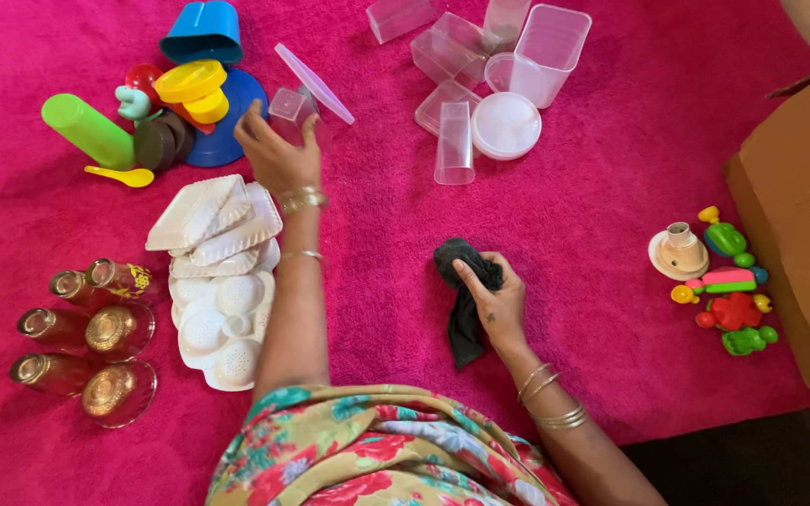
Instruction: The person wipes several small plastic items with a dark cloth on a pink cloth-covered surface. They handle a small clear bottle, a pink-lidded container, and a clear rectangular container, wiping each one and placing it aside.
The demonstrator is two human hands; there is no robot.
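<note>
Seen from above, you kneel at a pink blanket [611,187] spread wide with household ware, sorted into loose groups. A cardboard box [799,225] stands at the right edge.

Your left hand [278,150] reaches ahead, fingers curled over a small clear cup [288,108] and touching its rim; whether it grips yet, you cannot tell from here. A clear lid [316,82] leans just beside the cup. Your right hand [494,300] rests on the blanket nearer you, fingers closed on a dark cloth [461,300], part of which trails loose below.

By the look of it, the wiping is at an early or middle point: only this one cup is in hand, and the cloth has not met it. The clear tubs [480,66] ahead lie tumbled, some on their sides, with a round white lid [506,125] among them; none shows whether it has been wiped.

To your left lie stacked white trays [213,230], amber glasses [86,328] on their sides, a green tumbler [86,131] and a blue plate [227,122] heaped with small coloured ware. Small plastic toys [728,290] sit near the box.
</note>
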